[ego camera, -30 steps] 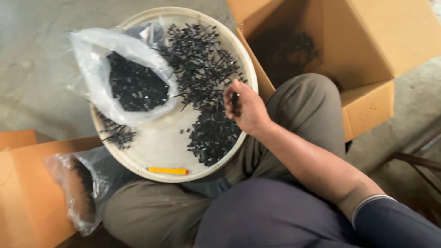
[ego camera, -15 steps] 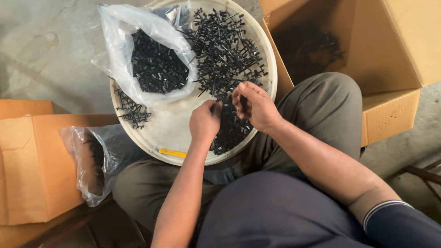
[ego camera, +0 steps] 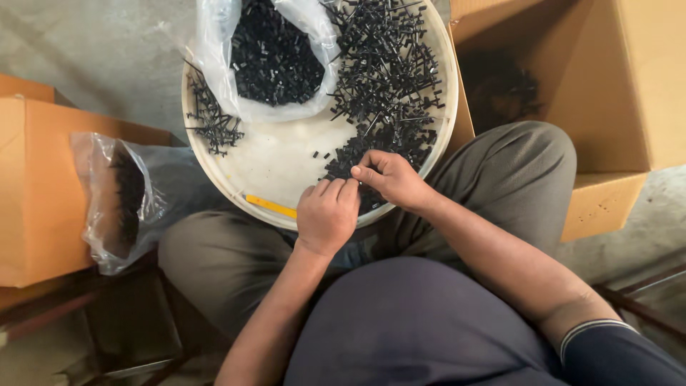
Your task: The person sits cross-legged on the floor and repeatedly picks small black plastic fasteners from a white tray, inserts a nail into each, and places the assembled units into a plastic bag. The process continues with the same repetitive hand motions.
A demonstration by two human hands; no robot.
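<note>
- Left hand (ego camera: 327,214) is seen at frame centre, knuckles up, fingers curled shut; what is pinched under them cannot be told.
- Right hand (ego camera: 389,179) is met just to its right, fingertips touching the left's, closed on what looks like a small black plastic piece (ego camera: 359,180), mostly hidden.
- The pile of black sprue pieces (ego camera: 382,78) lies directly above and upper right of both hands; the right hand is nearer, resting on its lower edge.
- Its long stems run mixed, no single axis.
- All is held in a round cream tray (ego camera: 214,168) on the lap.
- A clear bag of loose black parts (ego camera: 275,53) sits upper centre.
- A yellow strip (ego camera: 270,206) lies left of the left hand.
- Cardboard boxes (ego camera: 629,78) flank the tray.
</note>
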